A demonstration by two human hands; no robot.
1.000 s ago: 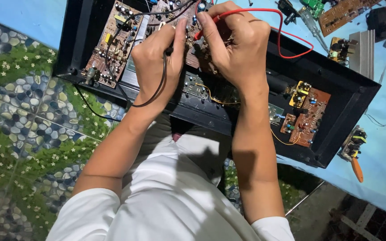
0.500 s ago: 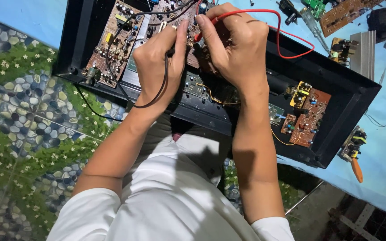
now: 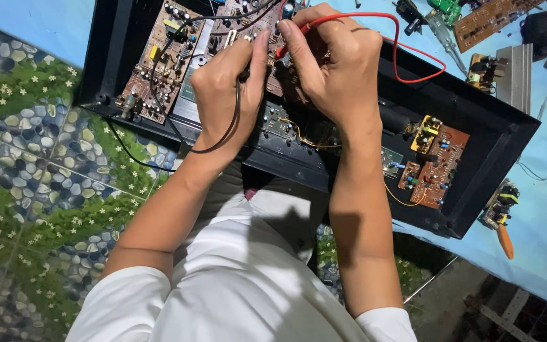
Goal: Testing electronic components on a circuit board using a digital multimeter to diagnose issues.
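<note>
Left hand is raised over the open black chassis, wrist bent, fingers curled shut around a black probe; its black lead loops down past the wrist. Right hand is arched beside it, fingers pinched closed on a red probe; the red lead arcs out toward the chassis far edge. Both probe tips are pressed onto the central circuit board, near the chassis far edge; exact contact points are hidden by the fingers. The hands are touching at the fingertips.

Counted: two probes, one per hand. Three board areas seen inside the chassis: brown board at the left end, the central one, small brown boards at the right end. One orange-handled tool lies on the blue table off the chassis right corner.
</note>
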